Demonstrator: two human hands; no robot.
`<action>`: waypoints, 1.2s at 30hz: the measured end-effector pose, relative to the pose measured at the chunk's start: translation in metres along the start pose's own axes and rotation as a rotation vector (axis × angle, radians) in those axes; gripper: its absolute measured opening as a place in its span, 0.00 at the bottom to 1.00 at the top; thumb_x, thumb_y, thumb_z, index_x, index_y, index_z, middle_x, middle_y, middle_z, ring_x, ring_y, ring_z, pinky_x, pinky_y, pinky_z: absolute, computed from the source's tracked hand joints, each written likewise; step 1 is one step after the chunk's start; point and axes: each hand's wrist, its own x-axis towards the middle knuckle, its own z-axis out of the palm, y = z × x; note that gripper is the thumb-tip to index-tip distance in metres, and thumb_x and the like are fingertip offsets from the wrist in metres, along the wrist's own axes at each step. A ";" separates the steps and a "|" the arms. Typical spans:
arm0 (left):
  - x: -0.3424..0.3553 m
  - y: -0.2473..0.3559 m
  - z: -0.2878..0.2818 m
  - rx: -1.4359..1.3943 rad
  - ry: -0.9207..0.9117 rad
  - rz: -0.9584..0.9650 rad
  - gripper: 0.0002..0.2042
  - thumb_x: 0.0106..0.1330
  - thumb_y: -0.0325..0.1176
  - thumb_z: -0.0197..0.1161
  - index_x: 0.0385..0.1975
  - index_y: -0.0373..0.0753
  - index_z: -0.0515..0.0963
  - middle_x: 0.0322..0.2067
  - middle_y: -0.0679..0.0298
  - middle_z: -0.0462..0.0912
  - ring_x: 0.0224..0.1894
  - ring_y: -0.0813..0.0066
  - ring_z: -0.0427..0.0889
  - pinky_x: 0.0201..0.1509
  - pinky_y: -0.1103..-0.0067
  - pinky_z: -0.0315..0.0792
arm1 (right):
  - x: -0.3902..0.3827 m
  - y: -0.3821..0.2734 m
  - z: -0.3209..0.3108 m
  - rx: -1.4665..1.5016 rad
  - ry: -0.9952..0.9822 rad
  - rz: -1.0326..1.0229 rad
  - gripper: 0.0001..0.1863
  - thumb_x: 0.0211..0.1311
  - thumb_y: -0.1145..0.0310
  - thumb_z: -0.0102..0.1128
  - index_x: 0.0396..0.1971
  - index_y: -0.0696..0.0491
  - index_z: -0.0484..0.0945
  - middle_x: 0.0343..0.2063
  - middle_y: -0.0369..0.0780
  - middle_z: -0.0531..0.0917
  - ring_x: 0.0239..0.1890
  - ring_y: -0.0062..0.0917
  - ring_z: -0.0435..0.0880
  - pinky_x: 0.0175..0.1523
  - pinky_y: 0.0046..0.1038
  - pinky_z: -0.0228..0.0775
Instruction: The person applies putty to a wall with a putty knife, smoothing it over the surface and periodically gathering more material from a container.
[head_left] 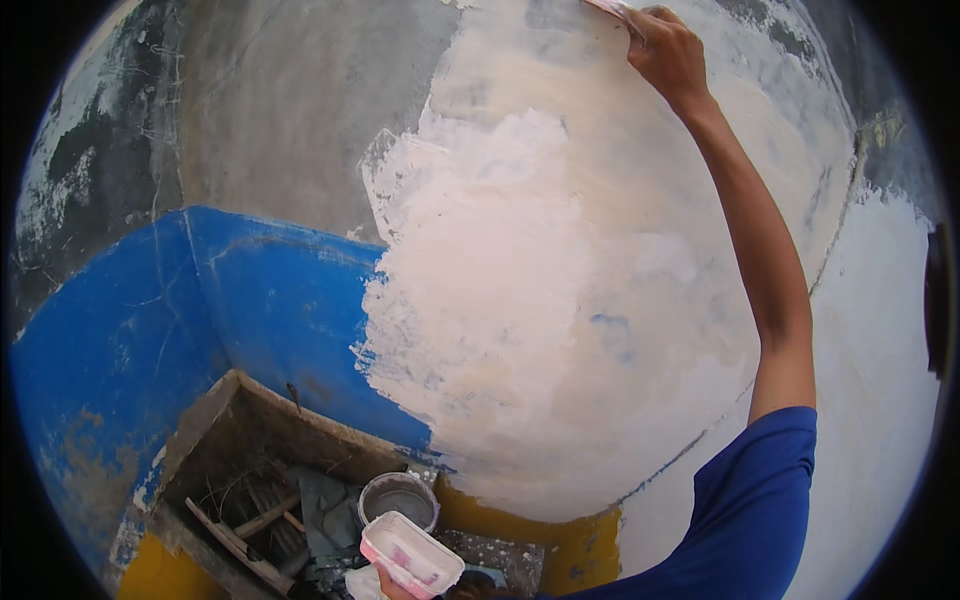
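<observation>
High on the wall, my right hand (pixel 668 55) is closed on a putty knife (pixel 608 7), whose far end runs out of the picture at the top. White filler coats the wall (pixel 480 250) around and below it, thick in the middle and thinner to the right. Low in the view, my left hand (pixel 390 584) grips a rectangular plastic tub (pixel 408 555) from its left side; most of that hand is cut off. White paste smears the tub's inside, with pink showing through.
Below the wall stands a concrete trough (pixel 225 410) holding sticks, wood pieces (pixel 240 545) and a dark cloth (pixel 330 510). A round grey bucket (pixel 400 500) is just behind the tub. Blue-painted wall (pixel 280 290) and bare grey plaster (pixel 280 110) lie to the left.
</observation>
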 end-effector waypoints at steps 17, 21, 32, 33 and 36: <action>0.005 0.004 0.001 -0.002 -0.001 0.001 0.34 0.70 0.62 0.45 0.70 0.47 0.59 0.65 0.54 0.66 0.64 0.45 0.67 0.64 0.45 0.64 | 0.046 -0.010 0.016 0.156 0.066 -0.065 0.08 0.55 0.73 0.57 0.31 0.55 0.85 0.25 0.49 0.84 0.33 0.42 0.83 0.37 0.41 0.77; 0.002 0.005 -0.006 -0.010 0.012 0.033 0.35 0.70 0.62 0.45 0.70 0.47 0.59 0.65 0.54 0.66 0.64 0.45 0.66 0.64 0.45 0.64 | 0.002 -0.066 0.015 0.257 -0.119 -0.253 0.19 0.49 0.79 0.62 0.42 0.47 0.85 0.34 0.38 0.87 0.38 0.30 0.85 0.38 0.32 0.80; 0.008 0.009 -0.005 0.001 -0.017 0.024 0.35 0.70 0.63 0.45 0.70 0.47 0.58 0.66 0.54 0.65 0.64 0.45 0.66 0.64 0.45 0.64 | 0.081 -0.021 0.025 0.024 0.101 0.130 0.08 0.55 0.72 0.58 0.31 0.54 0.85 0.26 0.46 0.85 0.32 0.42 0.83 0.37 0.40 0.77; 0.008 0.009 -0.006 -0.002 -0.018 0.024 0.35 0.70 0.63 0.45 0.70 0.47 0.58 0.66 0.54 0.65 0.64 0.45 0.66 0.64 0.45 0.64 | 0.070 -0.031 0.026 0.117 0.068 0.026 0.07 0.56 0.73 0.59 0.31 0.55 0.85 0.26 0.47 0.85 0.32 0.42 0.83 0.36 0.39 0.76; 0.005 0.010 -0.007 -0.008 -0.008 0.032 0.35 0.70 0.63 0.45 0.70 0.47 0.58 0.66 0.54 0.65 0.65 0.45 0.66 0.64 0.45 0.64 | 0.029 -0.059 0.034 0.191 -0.124 -0.181 0.16 0.53 0.77 0.68 0.43 0.50 0.86 0.37 0.40 0.87 0.37 0.33 0.86 0.42 0.30 0.81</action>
